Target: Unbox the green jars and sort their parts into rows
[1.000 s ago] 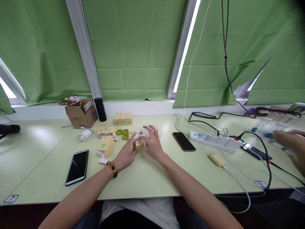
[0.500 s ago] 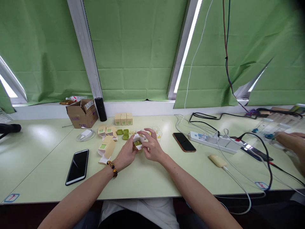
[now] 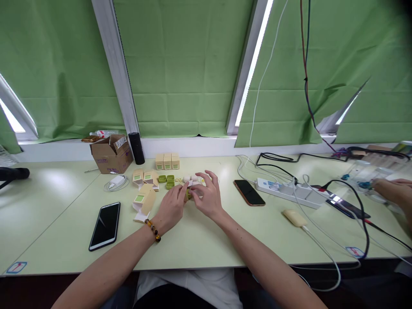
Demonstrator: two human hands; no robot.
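Note:
Both my hands meet over the middle of the table. My left hand point(image 3: 172, 207) is closed around a small cardboard box with white inner flaps point(image 3: 190, 183), mostly hidden by the fingers. My right hand point(image 3: 209, 199) has its thumb and index finger at a small green container point(image 3: 187, 195) at the box; its other fingers are raised and curved. Just beyond the hands lie open green containers point(image 3: 170, 184) and small white and clear round pieces point(image 3: 195, 177). To the left, several opened small boxes point(image 3: 144, 198) lie with flaps out.
Three closed small boxes point(image 3: 167, 161) stand in a row at the back. A phone point(image 3: 104, 226) lies on the left, another phone point(image 3: 249, 192) on the right. A power strip point(image 3: 289, 191) with cables, a cardboard carton point(image 3: 112, 154) and another person's hand point(image 3: 391, 189) are also around.
The small box has tipped, so its open top no longer faces me. My left fingers have come forward over it, and my right hand has shifted slightly right.

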